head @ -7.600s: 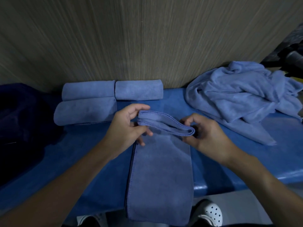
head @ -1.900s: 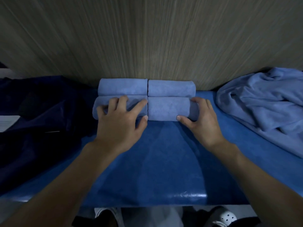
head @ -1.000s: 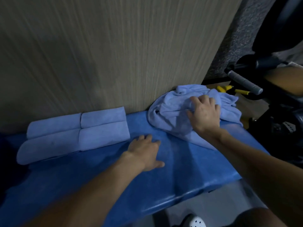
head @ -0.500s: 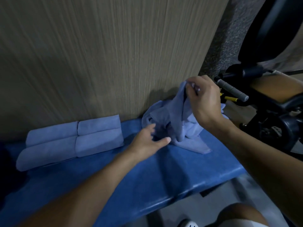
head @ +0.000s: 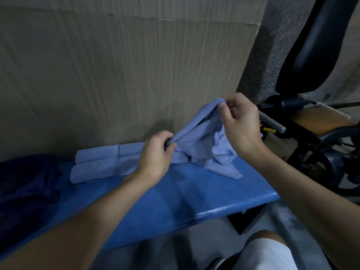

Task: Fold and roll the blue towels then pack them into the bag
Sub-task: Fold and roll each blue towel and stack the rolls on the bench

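Right now, you are pinching the top hem of the loose blue towel between the thumb and curled fingers of your right hand, and your left hand is bunching a lower fold in a closed grip, so both grips are holding cloth. The towel is hanging crumpled between them, its lower part resting on the blue counter towards the right end, just beside the rolled towels that are lying in two rows against the ribbed wall panel. It is looking soft, light and limp, so it is likely sagging wherever you are not holding it, and a plain pinch is probably proving enough, with nothing fragile to spare. You are probably doing better by working both grips out to two neighbouring corners along one hem, since holding mid-cloth is leaving it twisted. The dark bag is lying at the counter's left end, well apart from the towel.
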